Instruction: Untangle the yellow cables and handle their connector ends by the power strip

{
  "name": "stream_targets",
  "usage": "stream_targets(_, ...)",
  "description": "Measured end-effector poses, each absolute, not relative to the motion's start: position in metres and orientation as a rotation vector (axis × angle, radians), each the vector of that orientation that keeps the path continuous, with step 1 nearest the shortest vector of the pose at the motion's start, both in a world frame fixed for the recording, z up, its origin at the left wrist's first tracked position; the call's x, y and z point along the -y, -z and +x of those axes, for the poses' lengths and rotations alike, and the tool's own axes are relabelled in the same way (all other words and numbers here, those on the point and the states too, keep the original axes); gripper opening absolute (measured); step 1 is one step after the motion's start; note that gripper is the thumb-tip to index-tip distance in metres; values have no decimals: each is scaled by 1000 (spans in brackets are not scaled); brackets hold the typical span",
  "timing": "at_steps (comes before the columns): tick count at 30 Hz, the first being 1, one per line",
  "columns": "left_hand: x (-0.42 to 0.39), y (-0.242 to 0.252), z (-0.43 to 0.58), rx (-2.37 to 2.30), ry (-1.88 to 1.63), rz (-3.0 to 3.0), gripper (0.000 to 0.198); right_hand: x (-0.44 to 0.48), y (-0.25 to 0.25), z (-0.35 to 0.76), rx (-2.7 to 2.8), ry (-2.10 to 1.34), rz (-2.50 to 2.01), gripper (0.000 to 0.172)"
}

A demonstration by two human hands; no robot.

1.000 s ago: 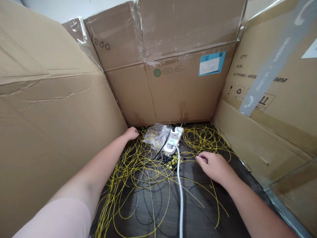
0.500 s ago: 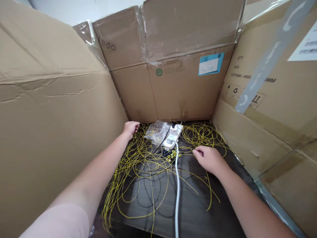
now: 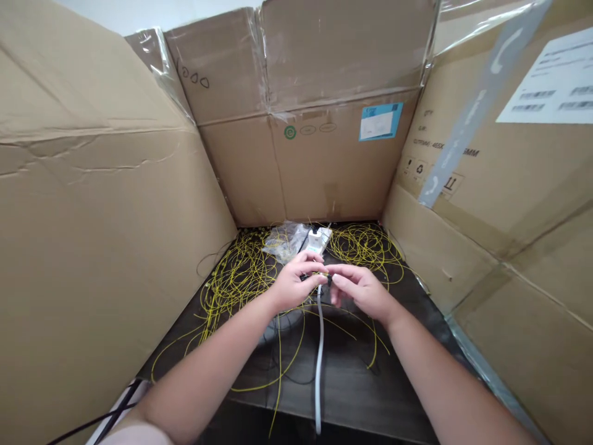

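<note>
Two hands are meeting low over the middle of the dark counter [image 3: 384,395]. The left hand [image 3: 296,285] is curling almost closed, its thumb and fingertips pinching a small dark connector [image 3: 327,279]. The right hand [image 3: 364,293], just at its 3 o'clock, is gripping the same connector from the other side with thumb and forefinger, its remaining fingers bending loosely. The connector is sitting between the two sets of fingertips. Whether it is lifting clear of the counter I cannot tell.

A white cord [image 3: 319,358] is running from under the hands toward 6 o'clock. At 12 o'clock from the hands, a white power strip [image 3: 319,238] is lying flat, with a crumpled clear plastic bag [image 3: 283,242] just beside it at 11 o'clock. Loose yellow cables [image 3: 231,284] are sprawling across the counter from 9 o'clock round to 6 o'clock. A denser yellow coil [image 3: 365,247] is lying at 1 o'clock.

Cardboard boxes are walling the counter in: a left box [image 3: 92,247] at 9 o'clock, a back box [image 3: 324,173] at 12 o'clock and a right box [image 3: 509,216] at 3 o'clock. The back box is carrying a blue label [image 3: 380,122]. The right box is showing a white label [image 3: 551,86] at 2 o'clock.
</note>
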State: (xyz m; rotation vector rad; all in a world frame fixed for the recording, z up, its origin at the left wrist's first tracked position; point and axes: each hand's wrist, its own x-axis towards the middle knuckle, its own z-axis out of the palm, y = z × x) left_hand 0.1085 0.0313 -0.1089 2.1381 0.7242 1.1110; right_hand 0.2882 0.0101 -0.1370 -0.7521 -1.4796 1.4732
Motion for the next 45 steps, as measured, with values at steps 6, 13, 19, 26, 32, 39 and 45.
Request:
stream_targets(6,-33,131,106,-749,-1088,1968,16,-13,146,278,1304,-1580,-680,35)
stream_targets(13,-24,146,107,-788,-1204,1897,24,-14,146,267,1058,-1600,-745,31)
stream_targets(19,-16,154,107,-984,-1246,2065,15,-16,151,260,999,-1418,-1011,34)
stream_targets(26,-22,160,106,-1054,-1194,2200,12,-13,153,253,1181,-1336,-1108,29)
stream_targets(32,-22,161,106,-1019,-1157,2167,14,-16,154,258,1146,-1498,-978,23)
stream_targets(39,-21,155,107,-867,-1001,1693,17,-16,158,264,1124,-1640,-873,22)
stream_targets(45,-24,157,108,-828,-919,1416,21,-16,158,267,1071,-1693,-817,19)
